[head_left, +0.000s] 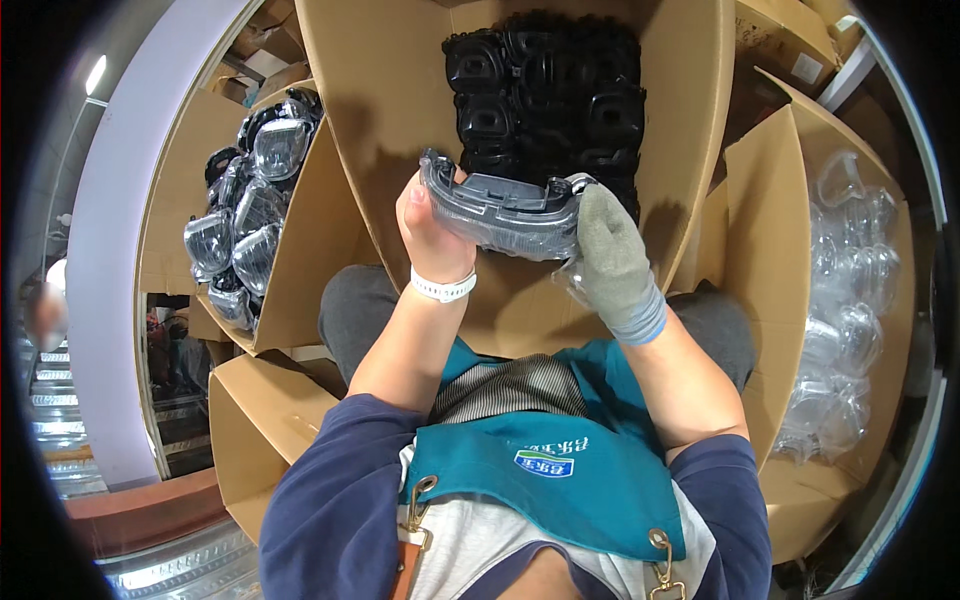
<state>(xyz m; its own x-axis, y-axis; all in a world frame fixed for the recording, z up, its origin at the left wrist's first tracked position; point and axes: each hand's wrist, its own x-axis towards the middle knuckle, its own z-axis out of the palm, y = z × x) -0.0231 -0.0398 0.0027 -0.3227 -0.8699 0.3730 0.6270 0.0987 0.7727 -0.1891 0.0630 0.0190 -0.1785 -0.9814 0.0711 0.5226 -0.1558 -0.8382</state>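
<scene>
Both hands hold a curved headlamp (510, 218) over the near part of the middle box, one hand at each end. It has a dark housing along the far edge and a clear lens bulging toward me. My left hand (437, 232), bare with a white band at the wrist, is closed round its left end. My right hand (610, 250), in a grey knit glove, grips the right end, where clear material hangs by the palm. Beyond the headlamp, black moulded housings (488, 115) sit in rows inside the middle cardboard box (375, 140).
Left of me, a cardboard box (310, 235) holds several lamps (280, 148) with clear lenses. At the right, another box (765, 260) contains stacked clear lens covers (840, 340). An open carton (262, 415) stands at the lower left, beside a reddish beam (150, 510).
</scene>
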